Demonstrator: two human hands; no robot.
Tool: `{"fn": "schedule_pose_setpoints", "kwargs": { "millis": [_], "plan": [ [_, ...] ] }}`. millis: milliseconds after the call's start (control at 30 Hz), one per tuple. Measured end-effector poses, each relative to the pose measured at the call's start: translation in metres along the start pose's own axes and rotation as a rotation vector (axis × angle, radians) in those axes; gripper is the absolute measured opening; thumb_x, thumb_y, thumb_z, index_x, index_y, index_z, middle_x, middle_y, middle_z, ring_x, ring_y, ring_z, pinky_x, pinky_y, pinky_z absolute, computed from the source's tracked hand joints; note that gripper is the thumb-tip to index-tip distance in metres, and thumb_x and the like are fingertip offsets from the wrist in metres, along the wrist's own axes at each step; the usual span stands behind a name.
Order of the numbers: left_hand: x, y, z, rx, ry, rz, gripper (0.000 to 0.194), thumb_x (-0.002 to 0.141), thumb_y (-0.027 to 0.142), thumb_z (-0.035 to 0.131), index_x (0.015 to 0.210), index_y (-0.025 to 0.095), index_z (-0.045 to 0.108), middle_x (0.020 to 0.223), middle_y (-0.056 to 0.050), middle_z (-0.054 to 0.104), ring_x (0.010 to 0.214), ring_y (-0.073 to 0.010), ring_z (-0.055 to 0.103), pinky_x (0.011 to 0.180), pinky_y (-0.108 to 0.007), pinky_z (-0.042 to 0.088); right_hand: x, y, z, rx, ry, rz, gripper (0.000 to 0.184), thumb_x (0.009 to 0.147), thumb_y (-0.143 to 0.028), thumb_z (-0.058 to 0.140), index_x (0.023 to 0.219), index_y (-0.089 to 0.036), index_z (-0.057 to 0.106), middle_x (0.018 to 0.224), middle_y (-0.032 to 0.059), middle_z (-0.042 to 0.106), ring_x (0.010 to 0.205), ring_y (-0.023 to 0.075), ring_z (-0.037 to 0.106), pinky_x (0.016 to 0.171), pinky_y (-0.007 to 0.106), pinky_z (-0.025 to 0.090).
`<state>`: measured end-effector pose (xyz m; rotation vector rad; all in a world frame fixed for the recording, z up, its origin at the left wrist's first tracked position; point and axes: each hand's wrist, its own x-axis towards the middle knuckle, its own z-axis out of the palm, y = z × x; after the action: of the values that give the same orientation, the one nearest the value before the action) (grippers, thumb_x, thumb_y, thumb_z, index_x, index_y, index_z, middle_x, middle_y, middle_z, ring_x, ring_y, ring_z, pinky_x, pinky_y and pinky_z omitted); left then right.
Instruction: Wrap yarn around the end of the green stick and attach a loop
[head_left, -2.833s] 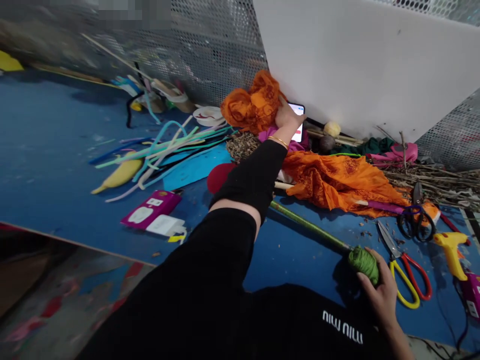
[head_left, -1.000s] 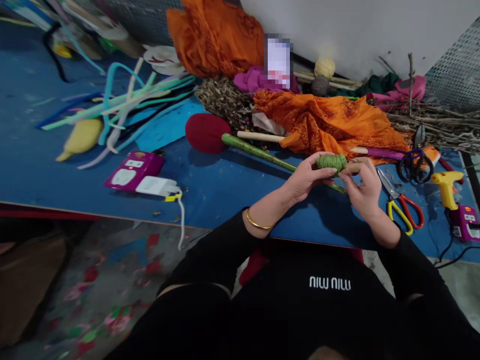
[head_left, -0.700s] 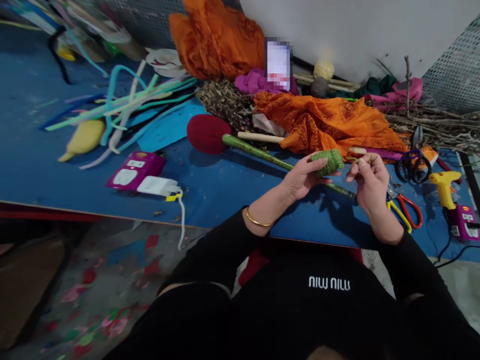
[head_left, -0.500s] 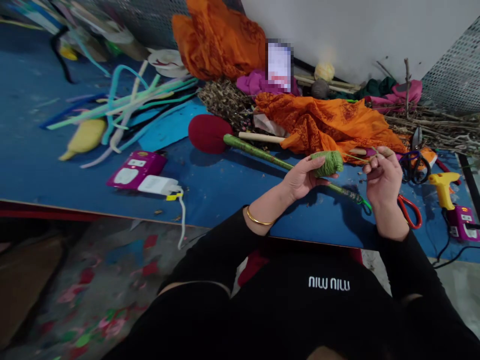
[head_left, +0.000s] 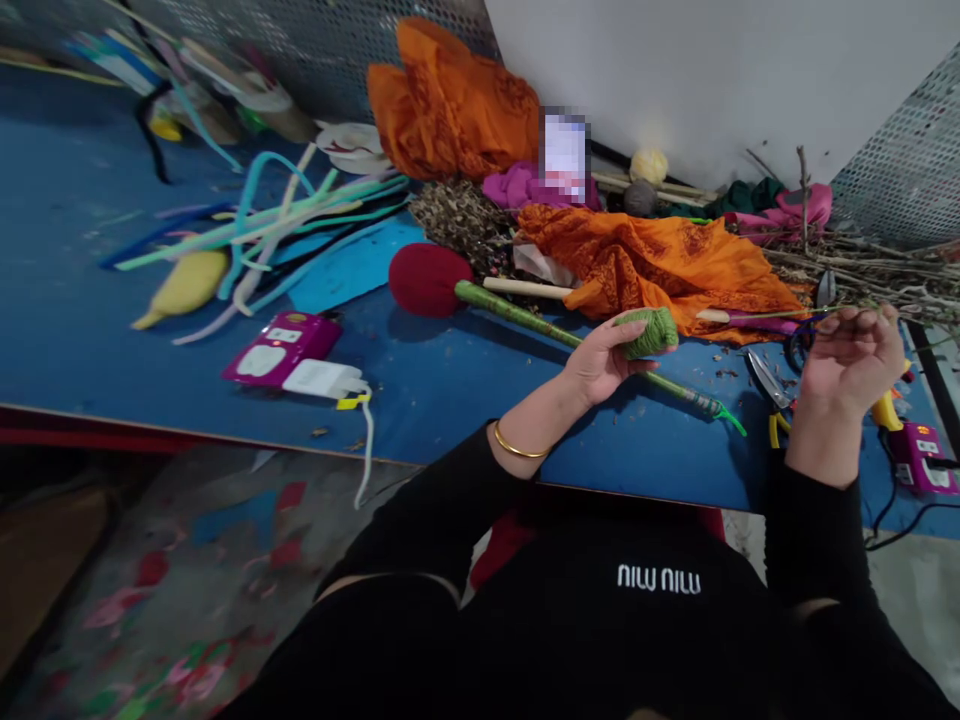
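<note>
1. Head view: gripping green yarn bundle (head_left: 649, 333) in bent fingers of left hand (head_left: 600, 365), holding it above blue table (head_left: 450, 400).
2. Holding thin green strand (head_left: 780, 313) out to right of bundle, gripping it in curled fingers of right hand (head_left: 855, 360).
3. Showing green stick (head_left: 517, 315) passing under left hand, meeting red pad (head_left: 430, 280) at one end; not telling whether touching palm.
4. Showing scissors (head_left: 768, 380) just beside right hand, partly hidden; orange cloth (head_left: 660, 265) lying behind bundle.

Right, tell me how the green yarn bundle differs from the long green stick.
The green yarn bundle is short and thick; the green stick is long and slim. The bundle sits in the left hand; the stick lies on the blue table. Both are green.
</note>
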<state>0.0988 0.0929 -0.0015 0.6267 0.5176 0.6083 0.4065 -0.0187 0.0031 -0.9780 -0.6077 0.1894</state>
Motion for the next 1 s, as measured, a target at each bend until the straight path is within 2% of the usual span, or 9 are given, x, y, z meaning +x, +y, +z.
{"fn": "schedule_pose_setpoints", "kwargs": {
  "millis": [200,300,367,433,500,633,733,900,1000],
  "plan": [
    [0.003,-0.001,-0.003,-0.048,0.015,-0.004,0.042,0.067,0.032,0.087,0.105,0.019,0.074,0.093,-0.004,0.081,0.086,-0.023,0.078,0.064,-0.028,0.059,0.028,-0.007,-0.044,0.012,0.163,-0.24,0.019,0.095,-0.022,0.045,0.104,-0.029,0.06,0.107,0.0029,0.074,0.132,0.0244,0.068,0.096,0.034,0.058],
    [0.004,0.0,-0.003,-0.092,-0.007,0.029,0.042,0.067,0.033,0.088,0.104,0.018,0.074,0.092,-0.004,0.081,0.087,-0.0216,0.079,0.065,-0.026,0.061,0.032,-0.015,-0.047,0.007,0.262,-0.31,0.016,0.094,-0.023,0.051,0.101,-0.032,0.063,0.101,0.0009,0.076,0.125,0.0255,0.071,0.093,0.036,0.058],
    [0.003,0.0,-0.003,-0.102,-0.048,0.071,0.045,0.066,0.034,0.09,0.105,0.018,0.073,0.092,-0.003,0.081,0.086,-0.0209,0.079,0.068,-0.026,0.062,0.025,-0.02,-0.031,0.032,0.281,-0.234,0.01,0.09,-0.025,0.06,0.093,-0.032,0.067,0.085,0.0008,0.072,0.104,0.0236,0.076,0.084,0.035,0.059],
    [0.003,0.0,-0.003,-0.095,-0.097,0.101,0.051,0.065,0.035,0.092,0.109,0.017,0.072,0.093,-0.003,0.081,0.086,-0.0209,0.079,0.072,-0.028,0.064,0.008,-0.022,-0.005,0.017,0.153,-0.065,0.006,0.086,-0.028,0.068,0.089,-0.031,0.072,0.068,-0.0001,0.06,0.078,0.0202,0.071,0.072,0.034,0.058],
    [0.003,-0.001,-0.003,-0.089,-0.127,0.112,0.058,0.063,0.035,0.095,0.113,0.017,0.07,0.094,-0.003,0.08,0.086,-0.0214,0.079,0.076,-0.03,0.065,-0.018,-0.022,0.026,-0.071,-0.117,0.158,0.013,0.082,-0.032,0.074,0.095,-0.028,0.076,0.061,-0.0024,0.05,0.063,0.0167,0.061,0.065,0.033,0.055],
    [0.0,-0.003,-0.001,-0.092,-0.178,0.109,0.063,0.06,0.032,0.098,0.114,0.017,0.069,0.098,-0.003,0.079,0.087,-0.0209,0.078,0.079,-0.032,0.065,-0.072,-0.015,0.07,-0.263,-0.645,0.492,0.049,0.073,-0.039,0.088,0.117,-0.023,0.074,0.075,-0.0028,0.061,0.064,0.0115,0.055,0.062,0.027,0.046],
    [-0.003,-0.003,0.0,-0.094,-0.264,0.079,0.065,0.057,0.033,0.101,0.113,0.017,0.071,0.1,-0.004,0.079,0.085,-0.0202,0.077,0.077,-0.032,0.066,-0.1,-0.006,0.079,-0.327,-0.944,0.573,0.062,0.067,-0.043,0.094,0.121,-0.022,0.072,0.07,-0.0053,0.056,0.065,0.0106,0.049,0.063,0.025,0.041],
    [-0.003,-0.005,-0.003,-0.079,-0.396,0.015,0.068,0.061,0.036,0.098,0.119,0.015,0.071,0.104,-0.009,0.08,0.086,-0.0224,0.078,0.072,-0.029,0.065,-0.107,-0.003,0.08,-0.393,-1.071,0.589,0.042,0.075,-0.057,0.085,0.077,-0.017,0.072,0.067,-0.0006,0.06,0.065,0.0115,0.049,0.063,0.027,0.04],
    [0.001,-0.006,-0.008,-0.129,-0.359,0.024,0.064,0.063,0.036,0.097,0.119,0.016,0.072,0.107,-0.008,0.081,0.09,-0.0225,0.078,0.072,-0.028,0.065,-0.1,-0.008,0.079,-0.34,-0.943,0.64,0.045,0.077,-0.058,0.082,0.068,-0.017,0.067,0.063,-0.0005,0.057,0.061,0.0101,0.047,0.061,0.025,0.038]
  ]
}}
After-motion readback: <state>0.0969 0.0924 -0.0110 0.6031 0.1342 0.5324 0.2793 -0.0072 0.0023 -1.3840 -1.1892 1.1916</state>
